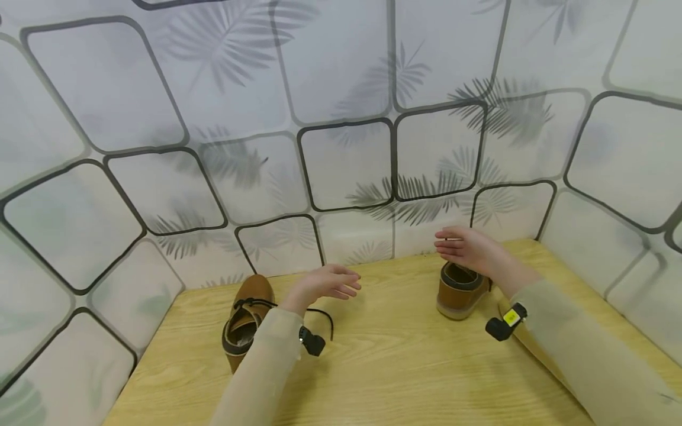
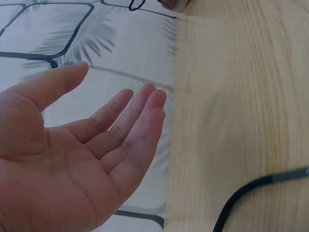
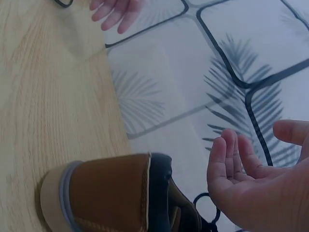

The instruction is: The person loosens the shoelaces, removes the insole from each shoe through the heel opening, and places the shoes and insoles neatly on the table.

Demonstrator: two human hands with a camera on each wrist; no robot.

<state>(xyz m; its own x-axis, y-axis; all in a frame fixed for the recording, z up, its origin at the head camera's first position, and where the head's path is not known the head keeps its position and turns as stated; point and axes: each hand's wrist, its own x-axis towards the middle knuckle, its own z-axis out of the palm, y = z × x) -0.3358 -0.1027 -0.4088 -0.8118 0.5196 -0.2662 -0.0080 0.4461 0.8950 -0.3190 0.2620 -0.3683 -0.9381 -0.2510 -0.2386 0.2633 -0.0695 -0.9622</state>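
Two brown shoes with dark collars stand on a wooden table. The left shoe (image 1: 254, 290) has its toe toward the wall and a black lace (image 1: 331, 322) trailing right across the wood. My left hand (image 1: 322, 283) hovers just right of that shoe, fingers loosely extended and holding nothing; its palm shows in the left wrist view. My right hand (image 1: 466, 248) hangs above the right shoe (image 1: 458, 296), fingers relaxed and slightly bent, with nothing in them. In the right wrist view a gap separates the hand from the shoe's collar. The right shoe's front is hidden behind my hand and forearm.
A wall (image 1: 346, 165) patterned with rounded squares and leaves rises along the table's back edge and both sides. Bare wood of the table (image 1: 383, 343) lies between the shoes. A long yellowish strip (image 1: 543, 355) runs partly under my right forearm.
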